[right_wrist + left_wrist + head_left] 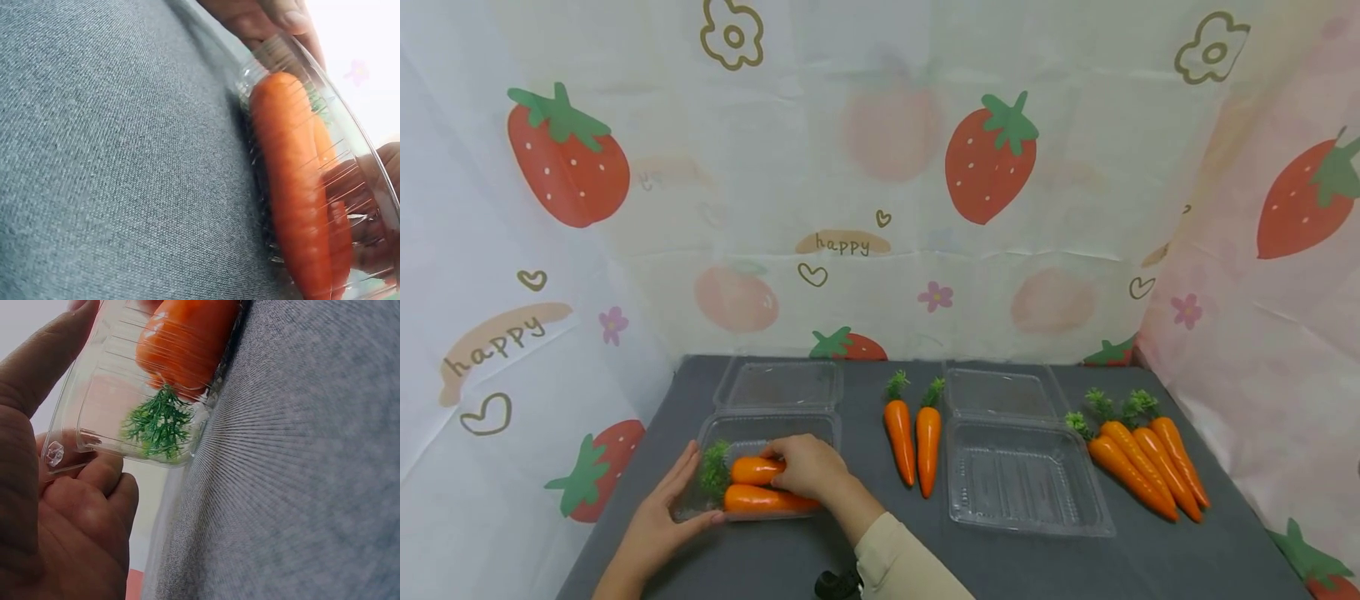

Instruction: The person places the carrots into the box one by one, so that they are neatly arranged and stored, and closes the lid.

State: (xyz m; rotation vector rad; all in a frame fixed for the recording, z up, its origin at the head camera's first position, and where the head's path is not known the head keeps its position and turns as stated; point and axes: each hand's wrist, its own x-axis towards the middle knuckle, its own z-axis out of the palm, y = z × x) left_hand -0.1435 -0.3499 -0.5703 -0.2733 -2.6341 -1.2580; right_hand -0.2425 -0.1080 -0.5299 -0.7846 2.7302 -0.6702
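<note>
A clear plastic clamshell box (pixel 837 425) stands at the left of the table, its lid (pixel 784 384) laid back behind it. Two toy carrots lie side by side in it, green tops to the left. My right hand (pixel 811 468) reaches in from the right and holds the rear carrot (pixel 752 471). The front carrot (pixel 763 501) rests along the box's near wall; in the right wrist view that carrot (pixel 284 150) shows through the plastic. My left hand (pixel 658 517) holds the box's left front corner, thumb along the near rim and fingers along the left side.
Two loose carrots (pixel 928 446) lie mid-table, right of the left box. Farther right sits a second clear box (pixel 1030 525) with its lid folded back. Several more carrots (pixel 1142 467) lie beside it. Strawberry-printed cloth (pixel 887 167) walls the back and sides.
</note>
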